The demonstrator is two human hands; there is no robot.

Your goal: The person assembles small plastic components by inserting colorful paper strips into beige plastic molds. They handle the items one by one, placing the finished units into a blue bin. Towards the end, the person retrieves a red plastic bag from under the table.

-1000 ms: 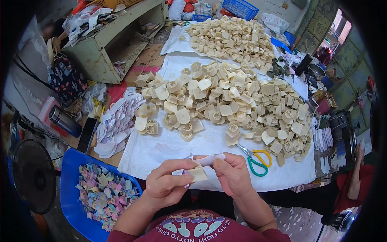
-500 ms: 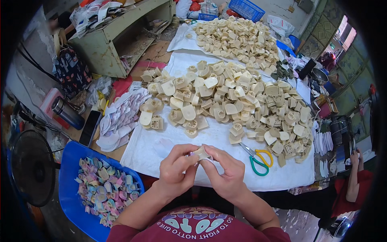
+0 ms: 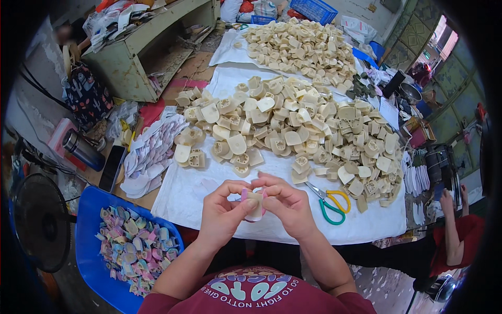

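Observation:
Between my two hands, close to the near edge of the white cloth, is a small cream shoe heel (image 3: pixel 255 205). Pink-purple wrapping material shows along both of its sides. My left hand (image 3: pixel 222 208) pinches it with thumb and fingertips. From the other side, my right hand (image 3: pixel 286 205) grips it too, with the thumb on the near side and fingers curled over the far side. The fingers hide much of the piece. Beyond them, a large heap of similar cream heels (image 3: pixel 293 137) lies on the white cloth (image 3: pixel 209 206).
Scissors (image 3: pixel 328 201) with green and yellow handles lie right of my hands. At left are white paper-like pieces (image 3: pixel 146 157), a phone (image 3: pixel 112 168) and a flask (image 3: pixel 83 149). A blue tub (image 3: pixel 88 251) holds colourful wrapped heels. A co-worker's arm (image 3: pixel 453 230) is at right.
The heel has been turned in my hands, and pink now shows on both sides. My right fingers have lifted over its far side. The co-worker's hands have moved slightly.

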